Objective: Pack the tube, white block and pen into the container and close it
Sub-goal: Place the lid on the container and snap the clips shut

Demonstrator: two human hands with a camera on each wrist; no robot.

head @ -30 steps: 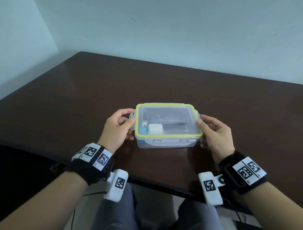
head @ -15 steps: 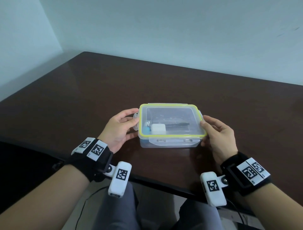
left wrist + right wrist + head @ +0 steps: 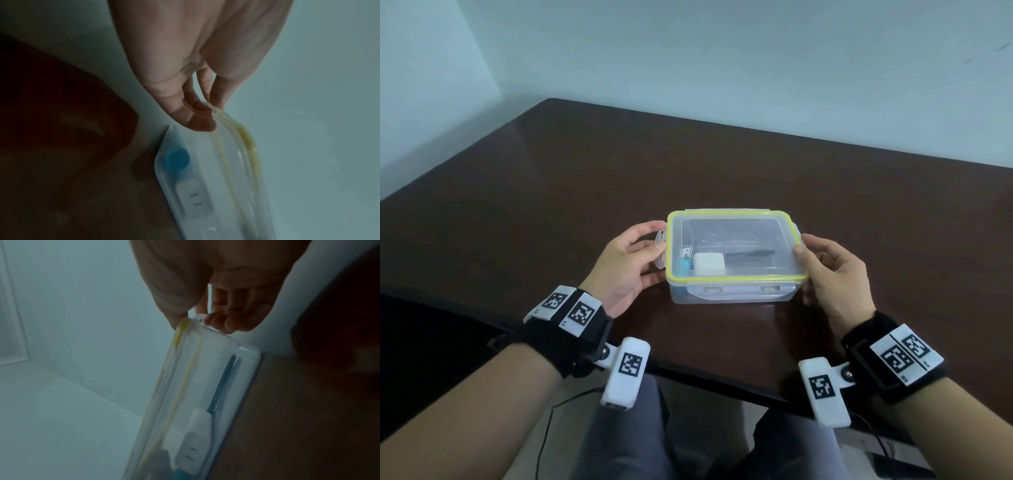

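A clear container (image 3: 732, 296) with a yellow-rimmed lid (image 3: 736, 214) on top stands on the dark table near its front edge. Through the lid I see the white block (image 3: 709, 264), the black pen (image 3: 751, 253) and the tube's blue cap (image 3: 685, 266). My left hand (image 3: 655, 240) pinches the left side latch (image 3: 661, 245), thumb above and fingers below. At the right end, my right hand (image 3: 800, 246) holds the right side latch, thumb on the lid's edge. The left wrist view shows the blue cap (image 3: 176, 158) and block (image 3: 195, 198). The right wrist view shows the pen (image 3: 222, 386) and block (image 3: 195, 443).
The dark brown table (image 3: 585, 192) runs back to a pale wall. Its front edge lies just behind my wrists, with my lap below it. Nothing else stands on the table.
Both hands stay at the container's two side latches. The left wrist has turned slightly and the view has shifted a little; the container has not visibly moved.
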